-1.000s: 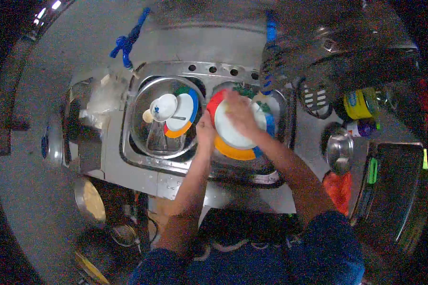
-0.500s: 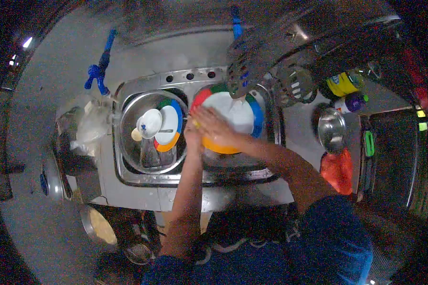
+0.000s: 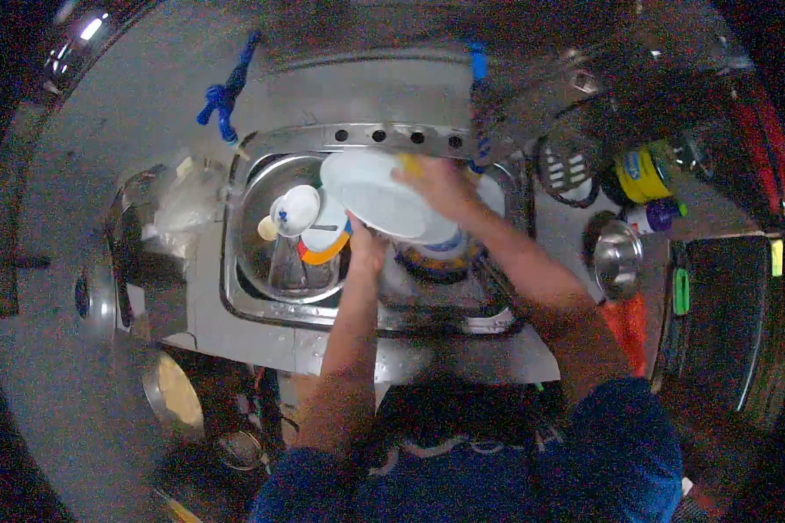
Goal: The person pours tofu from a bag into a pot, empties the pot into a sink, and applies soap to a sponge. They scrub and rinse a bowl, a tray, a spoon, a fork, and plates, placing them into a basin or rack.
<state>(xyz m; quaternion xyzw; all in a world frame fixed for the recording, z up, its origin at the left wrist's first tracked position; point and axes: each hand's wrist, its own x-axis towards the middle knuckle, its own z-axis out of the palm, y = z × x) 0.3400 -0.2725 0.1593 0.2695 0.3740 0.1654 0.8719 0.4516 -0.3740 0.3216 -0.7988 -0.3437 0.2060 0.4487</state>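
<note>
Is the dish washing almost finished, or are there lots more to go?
Not finished, it seems. In hand: the left hand holds the near edge of a white plate tilted over the sink, while the right hand rubs its far side with something yellow. Left: a small white dish and a colourful-rimmed plate sit in the steel basin. Nothing visibly looks washed and put away.

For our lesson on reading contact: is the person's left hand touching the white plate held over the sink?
Touching. The head view shows the left hand gripping the lower rim of the white plate, with no gap visible.
</note>
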